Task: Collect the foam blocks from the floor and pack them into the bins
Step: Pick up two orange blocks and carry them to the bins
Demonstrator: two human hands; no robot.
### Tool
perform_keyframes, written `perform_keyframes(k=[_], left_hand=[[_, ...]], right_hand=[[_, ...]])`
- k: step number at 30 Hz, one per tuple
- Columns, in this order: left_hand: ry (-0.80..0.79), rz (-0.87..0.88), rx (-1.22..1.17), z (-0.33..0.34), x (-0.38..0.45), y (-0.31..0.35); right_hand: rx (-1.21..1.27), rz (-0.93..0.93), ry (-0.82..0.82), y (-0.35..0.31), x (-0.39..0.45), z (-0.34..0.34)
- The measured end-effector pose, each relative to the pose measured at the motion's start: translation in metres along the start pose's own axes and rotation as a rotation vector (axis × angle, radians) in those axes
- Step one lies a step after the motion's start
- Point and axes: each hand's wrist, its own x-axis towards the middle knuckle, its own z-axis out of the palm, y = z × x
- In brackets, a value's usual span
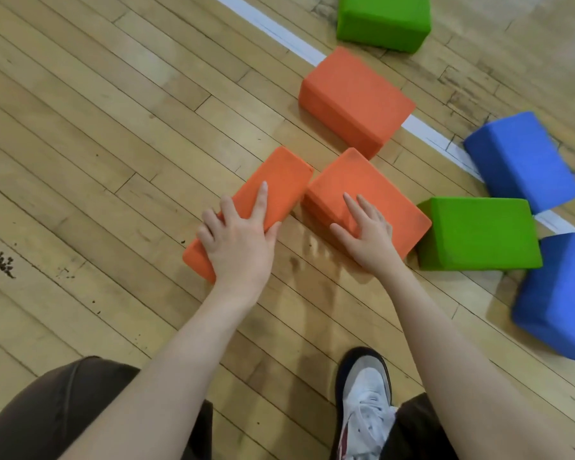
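Note:
Three orange foam blocks lie on the wooden floor. My left hand (239,240) grips the narrow left orange block (279,180): thumb down its right side, fingers curled over its left edge, index finger straight on top. My right hand (369,234) rests on the near corner of the middle orange block (375,184), fingers spread fairly straight on top and thumb against its near side. The two blocks almost touch at their far corners. The third orange block (356,97) lies farther away. No bin is in view.
A green block (478,234) touches the middle orange block's right end, and another green block (382,21) sits at the top. Two blue blocks (521,161) (558,300) lie at the right. A white floor line (279,31) runs diagonally. My shoe (365,393) stands near the bottom.

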Motion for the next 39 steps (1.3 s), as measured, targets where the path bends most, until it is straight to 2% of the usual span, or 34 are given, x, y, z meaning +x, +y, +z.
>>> perform_keyframes(k=[6, 11, 13, 18, 23, 26, 28, 31, 34, 39], left_hand=[[-0.081, 0.013, 0.021, 0.021, -0.003, 0.016], [-0.157, 0.054, -0.023, 0.016, 0.006, 0.016], [-0.142, 0.03, -0.072, 0.012, 0.011, 0.012], [-0.061, -0.025, -0.103, -0.001, 0.014, 0.002], [-0.044, -0.018, -0.102, -0.015, 0.015, -0.007], [-0.052, -0.042, -0.193, -0.021, 0.013, -0.02], [-0.061, -0.064, -0.233, -0.023, 0.012, -0.029], [-0.066, -0.025, -0.264, -0.017, 0.003, -0.035], [-0.108, 0.027, -0.36, -0.006, -0.005, -0.038], [-0.236, 0.109, -0.221, 0.005, -0.014, -0.05]], right_hand=[[-0.313, 0.064, -0.057, 0.032, 0.028, 0.008], [-0.322, 0.039, 0.029, 0.034, 0.03, 0.016], [-0.33, 0.015, 0.066, 0.032, 0.028, 0.015], [-0.224, 0.023, 0.156, 0.009, 0.023, -0.002], [-0.114, 0.007, 0.196, -0.029, 0.001, -0.003], [0.026, 0.025, 0.231, -0.043, -0.014, -0.007], [0.086, 0.023, 0.205, -0.047, -0.026, -0.004], [0.019, -0.061, 0.132, -0.054, -0.042, 0.01], [-0.027, -0.038, 0.035, -0.062, -0.051, 0.027], [-0.156, 0.007, -0.106, -0.059, -0.055, 0.059]])
